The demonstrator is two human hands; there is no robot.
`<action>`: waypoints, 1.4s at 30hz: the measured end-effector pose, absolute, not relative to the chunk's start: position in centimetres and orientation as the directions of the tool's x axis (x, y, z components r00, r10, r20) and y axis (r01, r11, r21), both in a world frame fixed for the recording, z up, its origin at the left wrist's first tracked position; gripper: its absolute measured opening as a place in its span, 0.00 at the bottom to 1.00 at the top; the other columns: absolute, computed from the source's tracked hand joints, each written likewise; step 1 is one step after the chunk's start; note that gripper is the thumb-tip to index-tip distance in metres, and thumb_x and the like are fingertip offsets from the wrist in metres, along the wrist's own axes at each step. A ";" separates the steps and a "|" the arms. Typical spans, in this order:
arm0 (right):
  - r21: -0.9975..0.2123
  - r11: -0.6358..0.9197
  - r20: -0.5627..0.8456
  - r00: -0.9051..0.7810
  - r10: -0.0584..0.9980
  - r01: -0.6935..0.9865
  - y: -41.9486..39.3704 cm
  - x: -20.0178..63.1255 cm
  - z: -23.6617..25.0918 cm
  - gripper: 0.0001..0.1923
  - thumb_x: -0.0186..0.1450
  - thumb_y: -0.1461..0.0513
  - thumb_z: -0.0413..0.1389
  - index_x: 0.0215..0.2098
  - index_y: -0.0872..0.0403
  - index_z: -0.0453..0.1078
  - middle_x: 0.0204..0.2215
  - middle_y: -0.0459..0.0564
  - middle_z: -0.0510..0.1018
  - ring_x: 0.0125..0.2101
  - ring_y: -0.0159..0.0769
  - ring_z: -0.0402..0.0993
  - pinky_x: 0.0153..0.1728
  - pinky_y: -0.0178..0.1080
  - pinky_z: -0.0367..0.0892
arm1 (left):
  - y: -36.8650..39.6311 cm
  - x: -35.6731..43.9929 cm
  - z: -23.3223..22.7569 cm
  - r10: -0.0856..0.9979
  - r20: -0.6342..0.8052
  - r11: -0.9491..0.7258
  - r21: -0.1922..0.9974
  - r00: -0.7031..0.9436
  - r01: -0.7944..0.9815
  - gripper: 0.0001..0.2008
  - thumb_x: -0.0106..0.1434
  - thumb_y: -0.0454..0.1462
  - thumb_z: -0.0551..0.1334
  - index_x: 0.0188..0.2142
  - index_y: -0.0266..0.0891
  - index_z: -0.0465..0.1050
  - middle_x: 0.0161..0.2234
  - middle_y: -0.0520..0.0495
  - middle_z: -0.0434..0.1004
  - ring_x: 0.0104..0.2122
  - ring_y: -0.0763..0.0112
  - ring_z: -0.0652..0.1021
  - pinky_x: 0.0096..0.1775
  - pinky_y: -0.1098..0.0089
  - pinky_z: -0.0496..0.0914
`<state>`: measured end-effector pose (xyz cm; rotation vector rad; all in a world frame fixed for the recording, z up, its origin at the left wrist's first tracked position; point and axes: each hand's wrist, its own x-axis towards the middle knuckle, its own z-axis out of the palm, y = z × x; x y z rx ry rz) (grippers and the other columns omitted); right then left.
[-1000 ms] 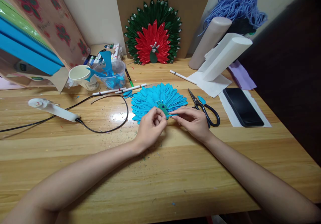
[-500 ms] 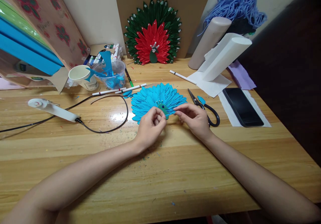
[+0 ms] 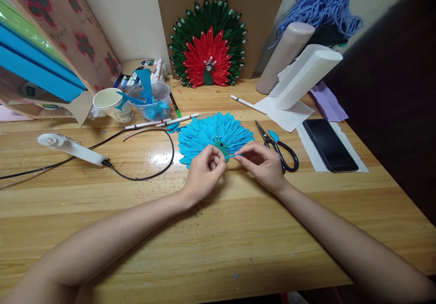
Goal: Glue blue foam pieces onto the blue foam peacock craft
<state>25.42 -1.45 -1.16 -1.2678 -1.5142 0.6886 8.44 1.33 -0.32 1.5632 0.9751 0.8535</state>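
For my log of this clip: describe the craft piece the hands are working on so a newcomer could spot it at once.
On the wooden table, just ahead of the left hand and right hand, lies the blue fan of pointed petals. Unlike the red-and-green fan propped upright behind, it lies flat and is all blue, between the scissors and the black cable.

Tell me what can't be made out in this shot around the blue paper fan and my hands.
All in the head view:
- Lower edge of the blue paper fan: covered by the left hand and right hand.
- The blue sliver pinched by the right hand: too small to identify.
- Left fingertips: curled under, so their grip is unclear.
- Scissors: one handle loop hidden behind the right hand.
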 end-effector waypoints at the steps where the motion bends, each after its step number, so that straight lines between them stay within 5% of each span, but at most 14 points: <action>1: -0.886 0.283 0.323 0.052 0.945 0.367 -1.5 25.4 -1.2 0.05 0.58 0.59 0.60 0.29 0.53 0.70 0.25 0.45 0.72 0.25 0.30 0.68 0.24 0.34 0.64 | 1.3 8.4 -0.3 0.910 0.035 -0.110 0.981 0.414 0.159 0.02 0.58 0.32 0.55 0.29 0.38 0.62 0.23 0.55 0.63 0.21 0.79 0.63 0.24 0.77 0.57; 13: -0.934 0.220 0.226 -0.013 0.974 0.282 -1.4 25.2 -0.5 0.10 0.61 0.56 0.56 0.26 0.54 0.67 0.23 0.45 0.69 0.23 0.29 0.65 0.23 0.33 0.62 | 1.3 8.5 -0.4 0.887 0.003 -0.068 0.990 0.463 0.123 0.10 0.61 0.42 0.58 0.36 0.38 0.62 0.21 0.57 0.62 0.20 0.79 0.63 0.23 0.76 0.57; 21: -0.886 0.259 0.274 -0.016 0.962 0.386 -1.3 25.3 -0.7 0.05 0.61 0.60 0.57 0.36 0.52 0.68 0.33 0.48 0.72 0.29 0.31 0.68 0.27 0.34 0.65 | 1.4 8.5 -0.6 0.872 0.017 -0.131 0.971 0.490 0.199 0.06 0.62 0.40 0.56 0.34 0.38 0.64 0.21 0.56 0.62 0.21 0.78 0.63 0.24 0.75 0.57; 42: -0.881 0.268 0.225 -0.153 0.962 0.390 -1.3 25.4 -0.5 0.04 0.61 0.60 0.54 0.31 0.52 0.67 0.28 0.47 0.71 0.27 0.32 0.67 0.28 0.36 0.64 | 1.3 8.5 -0.4 0.845 0.018 -0.219 0.924 0.534 0.315 0.03 0.58 0.36 0.57 0.31 0.38 0.64 0.22 0.56 0.65 0.21 0.78 0.65 0.24 0.76 0.58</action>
